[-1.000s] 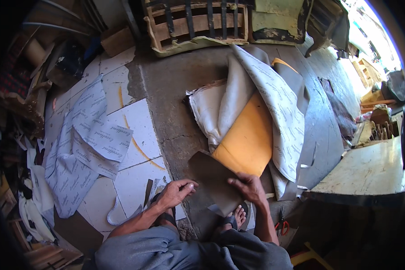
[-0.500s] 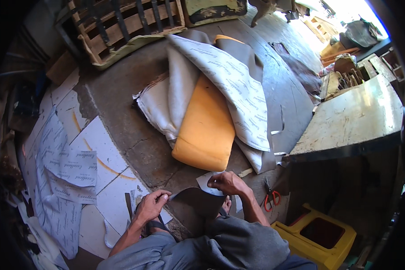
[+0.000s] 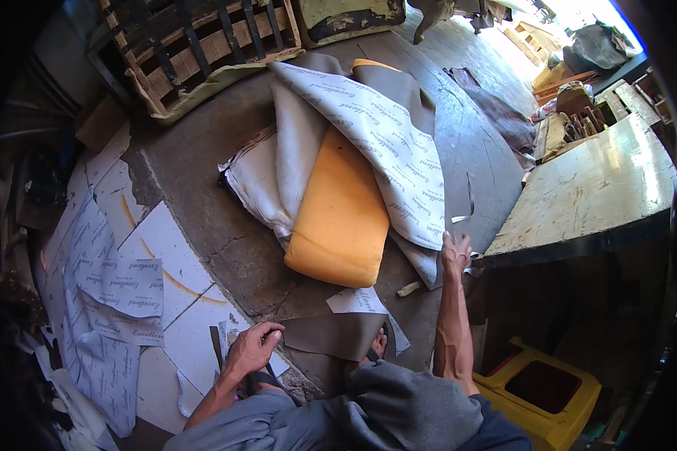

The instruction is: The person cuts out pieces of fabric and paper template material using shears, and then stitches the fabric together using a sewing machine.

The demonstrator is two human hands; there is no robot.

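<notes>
My left hand (image 3: 259,344) pinches the left corner of a dark brown sheet (image 3: 327,331) above my feet, beside a white printed scrap (image 3: 353,301). My right hand (image 3: 456,254) is stretched forward, fingers apart, at the lower edge of a white printed-backed cloth (image 3: 383,150); whether it touches the cloth is unclear. That cloth lies over an orange foam pad (image 3: 342,225) and pale folded material (image 3: 259,180) on the floor. The red-handled scissors seen earlier are hidden behind my right forearm.
Printed sheets (image 3: 109,323) lie on white tiles at left. A slatted wooden frame (image 3: 211,60) and upholstered panel (image 3: 350,19) are at the back. A pale board (image 3: 586,188), wood offcuts (image 3: 579,120) and a yellow plastic object (image 3: 556,417) stand at right.
My right hand has left the brown sheet and moved forward and right toward the cloth pile. The brown sheet hangs from my left hand. The view has turned rightward since a second ago.
</notes>
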